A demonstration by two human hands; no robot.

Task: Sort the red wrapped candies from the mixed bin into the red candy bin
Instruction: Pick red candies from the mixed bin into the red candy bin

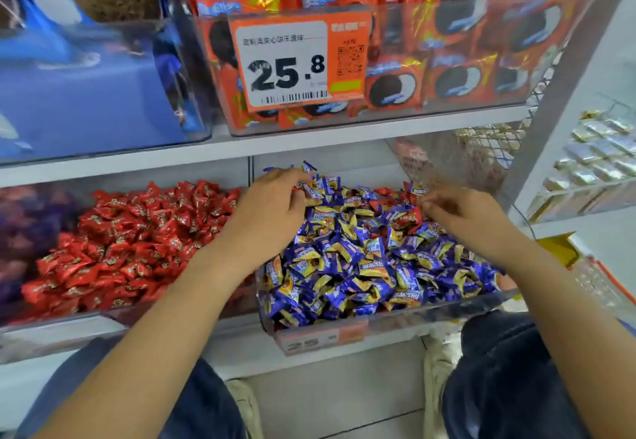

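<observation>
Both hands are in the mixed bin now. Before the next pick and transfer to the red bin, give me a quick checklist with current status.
1. Red wrapped candies left in the clear mixed bin: ok, several red ones lie among the blue-and-yellow wrapped candies near the back right.
2. Right hand on a target: cannot tell; its fingertips are at the red pieces, grip unclear.
3. Left hand holding a red candy: cannot tell; its fingers curl over the back of the pile.
4. Red candy bin reachable: ok, directly left of the mixed bin, open on top.
5. Room in the red bin: ok, though well filled.
</observation>
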